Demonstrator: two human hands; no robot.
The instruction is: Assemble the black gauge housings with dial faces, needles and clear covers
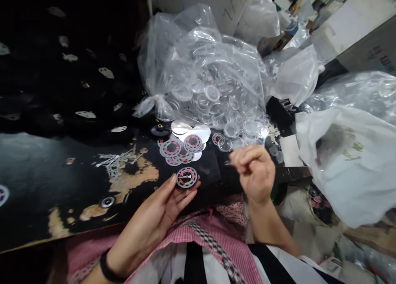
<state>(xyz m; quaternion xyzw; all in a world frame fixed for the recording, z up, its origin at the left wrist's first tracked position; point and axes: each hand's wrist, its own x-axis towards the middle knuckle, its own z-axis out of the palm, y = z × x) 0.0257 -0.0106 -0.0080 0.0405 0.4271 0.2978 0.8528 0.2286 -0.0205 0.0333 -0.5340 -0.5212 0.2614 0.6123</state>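
Note:
My left hand [167, 205] holds a small round dial gauge [187, 177] between thumb and fingers, face up, with a white pointer across its printed scale. My right hand [255, 170] hovers to the right with its fingers curled closed; whatever is in them, if anything, is hidden. Just past the left hand lies a loose pile of printed dial discs [170, 148], with plain white discs [198, 133] behind them. A clear round cover [225, 144] rests near my right fingertips. White pointers [116, 162] lie heaped on the table at the left.
A large clear bag [210, 61] of transparent covers spills onto the back of the worn black table [83, 176]. A metal ring-shaped part [107, 202] sits near the front edge. At the right hangs a white plastic bag [346, 164]. Black sheeting with several pale pieces fills the left.

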